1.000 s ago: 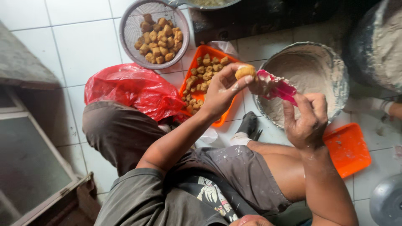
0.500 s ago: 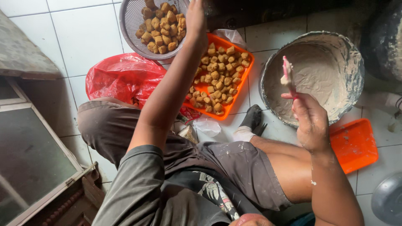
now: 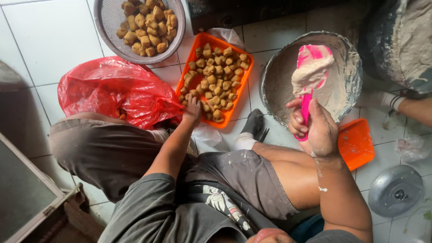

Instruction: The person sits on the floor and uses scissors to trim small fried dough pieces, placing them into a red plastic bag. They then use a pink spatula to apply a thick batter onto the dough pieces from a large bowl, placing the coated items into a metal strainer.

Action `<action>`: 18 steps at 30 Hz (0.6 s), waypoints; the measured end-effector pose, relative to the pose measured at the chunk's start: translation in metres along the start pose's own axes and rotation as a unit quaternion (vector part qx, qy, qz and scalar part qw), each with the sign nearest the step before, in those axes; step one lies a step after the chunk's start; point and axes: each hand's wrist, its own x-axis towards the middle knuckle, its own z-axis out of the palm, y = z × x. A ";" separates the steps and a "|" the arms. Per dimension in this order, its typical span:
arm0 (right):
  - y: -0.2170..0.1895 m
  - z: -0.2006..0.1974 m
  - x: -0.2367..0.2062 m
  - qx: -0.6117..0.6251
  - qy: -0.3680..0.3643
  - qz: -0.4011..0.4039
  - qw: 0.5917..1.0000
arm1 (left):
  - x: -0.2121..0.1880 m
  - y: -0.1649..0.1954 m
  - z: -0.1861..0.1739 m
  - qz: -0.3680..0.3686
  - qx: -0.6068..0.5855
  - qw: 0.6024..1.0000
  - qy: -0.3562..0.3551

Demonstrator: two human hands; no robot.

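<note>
Seated on the tiled floor (image 3: 54, 31), legs folded, work laid out ahead of me. The orange tray (image 3: 246, 72) is close to full of brown fried tofu puffs (image 3: 216, 83), packed in one loose layer; the round mesh strainer (image 3: 114, 27) beyond it holds a smaller heap of similar puffs (image 3: 146, 24). Judgement: a good part of the batch is dealt with, and the bulk on the tray is left, though I cannot tell from here which pieces are filled. The metal bowl (image 3: 346, 58) is smeared with pale paste and looks mostly scraped down, so little filling is left in it. My left hand (image 3: 192, 109) rests at the near edge of the tray, fingers curled down onto the puffs; whether they pinch one piece or only touch the pile I cannot tell. My right hand (image 3: 317, 128) is clenched around the handle of the pink spatula (image 3: 310, 72), held upright over the bowl, its blade loaded with a thick lump of pale paste. A red plastic bag (image 3: 112, 90) lies crumpled just beside the tray, against my left knee. A small orange lid (image 3: 355, 144) lies by my right wrist, a metal pot lid (image 3: 396, 191) further right on the floor.
</note>
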 end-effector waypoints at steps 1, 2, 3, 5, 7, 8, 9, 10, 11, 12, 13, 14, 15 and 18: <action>0.000 0.002 -0.001 -0.008 -0.002 -0.003 1.000 | -0.003 -0.003 0.006 0.042 0.076 0.996 -0.018; 0.000 0.004 -0.002 -0.016 -0.003 -0.009 1.000 | -0.003 -0.007 0.009 0.084 0.150 0.985 -0.029; -0.001 0.006 -0.003 -0.023 -0.003 -0.017 1.000 | -0.002 -0.011 0.010 0.102 0.161 0.981 -0.031; -0.001 0.011 -0.007 -0.039 0.017 -0.025 0.999 | -0.001 -0.017 0.008 0.097 0.080 0.992 0.002; -0.001 0.015 -0.005 -0.055 0.017 -0.036 0.998 | 0.002 -0.021 -0.001 0.050 -0.041 0.997 0.034; 0.000 0.016 -0.005 -0.063 0.012 -0.038 0.997 | 0.002 -0.020 -0.004 0.045 -0.068 0.985 0.154; 0.001 0.017 -0.005 -0.070 0.009 -0.041 0.997 | 0.002 -0.019 -0.009 0.042 -0.093 0.957 0.272; 0.002 0.016 -0.004 -0.065 -0.001 -0.047 0.997 | 0.004 -0.016 -0.015 0.041 -0.115 0.914 0.388; 0.004 0.015 -0.004 -0.059 -0.010 -0.052 0.997 | 0.006 -0.009 -0.024 0.011 -0.235 0.907 0.349; 0.007 0.014 -0.003 -0.053 -0.019 -0.055 0.997 | 0.009 0.001 -0.036 -0.018 -0.352 0.885 0.303; 0.009 0.012 -0.003 -0.059 -0.016 -0.060 0.996 | 0.014 0.013 -0.053 -0.025 -0.447 0.850 0.277; 0.011 0.010 -0.004 -0.064 -0.011 -0.064 0.996 | 0.019 0.024 -0.074 -0.031 -0.538 0.806 0.246; 0.013 0.009 -0.005 -0.070 -0.004 -0.070 0.995 | 0.019 0.034 -0.094 0.001 -0.650 0.730 0.212; 0.017 0.012 -0.006 -0.111 0.034 -0.112 0.987 | 0.000 0.068 -0.155 0.168 -0.784 0.576 0.161</action>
